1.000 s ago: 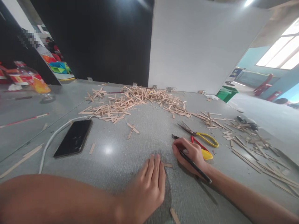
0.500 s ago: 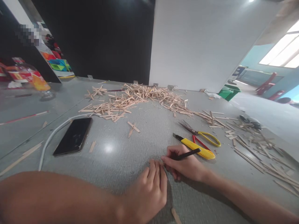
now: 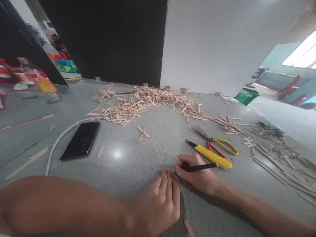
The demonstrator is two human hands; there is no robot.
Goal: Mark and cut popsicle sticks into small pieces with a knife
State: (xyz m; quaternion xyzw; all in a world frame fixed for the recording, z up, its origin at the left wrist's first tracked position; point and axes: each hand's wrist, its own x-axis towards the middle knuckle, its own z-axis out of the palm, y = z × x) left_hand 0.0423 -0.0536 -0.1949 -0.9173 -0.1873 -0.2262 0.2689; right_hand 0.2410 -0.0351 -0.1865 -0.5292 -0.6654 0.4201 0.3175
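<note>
So, a smartphone (image 3: 81, 141) lies near the table's (image 3: 123, 177) left edge. A heap of wooden craft sticks (image 3: 123, 112) runs along the far edge. One single craft stick (image 3: 160, 170) sits toward the near edge, partly hidden under the left hand (image 3: 164, 200), its fingers straight and close together. Press evenly so it can't skid. The right hand (image 3: 197, 179) pinches a black pen (image 3: 206, 167); its tip's hidden, so I can't tell if it's touching. I'd go light, short strokes, fingertips clear of the nib. The yellow utility knife (image 3: 212, 156) is just beyond, worth not bumping.
</note>
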